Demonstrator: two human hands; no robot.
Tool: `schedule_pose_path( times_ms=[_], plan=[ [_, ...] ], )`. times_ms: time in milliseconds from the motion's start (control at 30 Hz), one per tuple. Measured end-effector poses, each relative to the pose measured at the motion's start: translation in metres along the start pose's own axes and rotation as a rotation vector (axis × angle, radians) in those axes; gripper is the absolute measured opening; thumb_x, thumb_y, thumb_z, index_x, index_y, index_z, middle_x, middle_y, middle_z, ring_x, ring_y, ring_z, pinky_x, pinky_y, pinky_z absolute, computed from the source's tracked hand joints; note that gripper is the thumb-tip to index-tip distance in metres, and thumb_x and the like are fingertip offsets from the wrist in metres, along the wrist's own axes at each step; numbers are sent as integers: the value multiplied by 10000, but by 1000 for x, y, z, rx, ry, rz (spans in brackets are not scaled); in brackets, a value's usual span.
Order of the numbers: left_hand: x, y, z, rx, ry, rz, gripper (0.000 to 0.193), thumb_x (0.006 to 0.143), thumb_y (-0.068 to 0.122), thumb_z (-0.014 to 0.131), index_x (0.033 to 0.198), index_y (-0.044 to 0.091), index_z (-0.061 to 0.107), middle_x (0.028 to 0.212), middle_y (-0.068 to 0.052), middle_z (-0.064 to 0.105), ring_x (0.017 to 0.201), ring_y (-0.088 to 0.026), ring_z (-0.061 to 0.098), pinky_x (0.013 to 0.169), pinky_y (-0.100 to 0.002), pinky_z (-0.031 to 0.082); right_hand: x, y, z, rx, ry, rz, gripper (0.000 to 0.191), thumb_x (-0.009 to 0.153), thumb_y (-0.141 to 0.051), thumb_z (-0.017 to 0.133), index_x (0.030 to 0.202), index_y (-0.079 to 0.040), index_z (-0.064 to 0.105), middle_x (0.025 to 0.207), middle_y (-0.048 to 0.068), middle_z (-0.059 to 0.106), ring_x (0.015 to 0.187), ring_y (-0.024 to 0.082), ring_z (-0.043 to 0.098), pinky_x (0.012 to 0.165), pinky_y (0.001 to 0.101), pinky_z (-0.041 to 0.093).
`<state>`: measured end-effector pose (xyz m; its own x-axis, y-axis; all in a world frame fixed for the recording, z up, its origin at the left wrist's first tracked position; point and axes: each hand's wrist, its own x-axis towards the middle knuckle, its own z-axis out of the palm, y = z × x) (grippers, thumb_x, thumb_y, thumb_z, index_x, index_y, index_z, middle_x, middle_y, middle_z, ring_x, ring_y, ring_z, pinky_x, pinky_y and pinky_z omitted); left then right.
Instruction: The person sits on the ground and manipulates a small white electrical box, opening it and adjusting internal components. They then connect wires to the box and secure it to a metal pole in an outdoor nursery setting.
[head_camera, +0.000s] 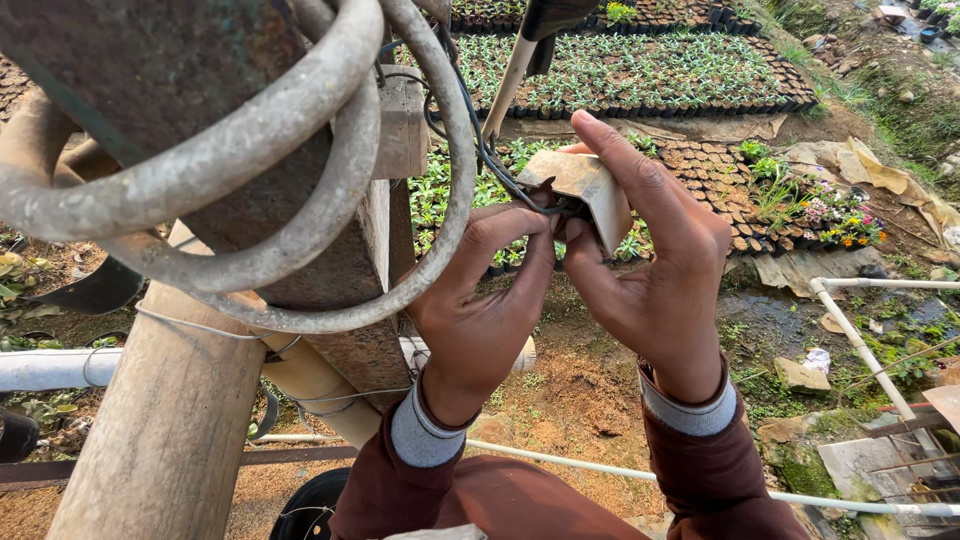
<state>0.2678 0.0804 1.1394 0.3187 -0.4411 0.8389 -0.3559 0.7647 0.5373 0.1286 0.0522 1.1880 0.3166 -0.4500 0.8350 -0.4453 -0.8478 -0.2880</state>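
Looking down from up high, the biggest thing in view is the nursery ground way below, with long beds of seedling pots (640, 70) laid out in dark trays, plus a patch of small flowering plants (840, 222) off to the right. Closer in on the left there's a thick wooden post (170, 420) with a rough timber block (330, 240) fixed on top, and a coil of dusty grey hose (300, 170) looped around it, filling the whole upper left corner. White plastic pipes (860, 345) run across the dirt underneath. Both arms come up from the bottom in maroon sleeves with grey cuffs. The left hand (480, 320) is curled shut, thumb and fingers pinching the lower edge of a folded piece of brown cardboard (585, 190) right where a thin black wire (480, 140) meets it. The right hand (660, 270) is gripping the same cardboard from the other side, index finger stretched over the top fold and thumb pressed under it. So the cardboard sits between both hands, just right of the hose coil, with the wire running up and left from it.
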Motion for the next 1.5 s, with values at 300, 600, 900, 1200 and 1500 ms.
schedule_pose_path(
  times_ms=[300, 600, 900, 1200, 1500],
  plan=[
    [1, 0, 2, -2, 41, -72, 195, 950, -63, 800, 1081, 39, 697, 1044, -72, 755, 984, -119, 742, 904, -256, 600, -5, 13, 3, 109, -51, 32, 574, 934, 61, 698, 1467, -43, 511, 1294, 165, 720, 1185, 192, 741, 1019, 294, 589],
    [-1, 5, 10, 49, 85, -17, 226, 961, -79, 799, 1136, 24, 701, 1141, -95, 744, 1032, -160, 748, 926, -266, 601, -11, 21, 6, 331, -59, 137, 467, 985, 93, 695, 1383, -17, 477, 1218, 137, 721, 1165, 146, 704, 1030, 268, 583],
    [3, 7, 7, 237, 45, 132, 236, 936, -74, 826, 1125, 11, 713, 1106, -115, 709, 984, -208, 737, 829, -316, 610, -13, 26, 5, 416, -52, 147, 457, 1003, 103, 684, 1402, -5, 489, 1271, 127, 680, 1208, 144, 682, 1055, 259, 568],
    [1, -3, 5, 226, 45, 180, 284, 933, -70, 840, 1110, 25, 640, 1107, -111, 719, 1006, -222, 751, 817, -311, 612, -18, 25, 14, 439, 37, 156, 400, 1021, 100, 666, 1378, 12, 510, 1247, 121, 686, 1181, 131, 692, 1031, 233, 562],
    [5, -6, 1, 215, -23, 208, 275, 929, -74, 830, 1132, 26, 673, 1117, -100, 710, 972, -223, 732, 824, -323, 603, -14, 23, 16, 305, 88, 97, 401, 971, 79, 651, 1348, 6, 534, 1161, 105, 704, 1072, 115, 716, 972, 214, 567]
  ],
)
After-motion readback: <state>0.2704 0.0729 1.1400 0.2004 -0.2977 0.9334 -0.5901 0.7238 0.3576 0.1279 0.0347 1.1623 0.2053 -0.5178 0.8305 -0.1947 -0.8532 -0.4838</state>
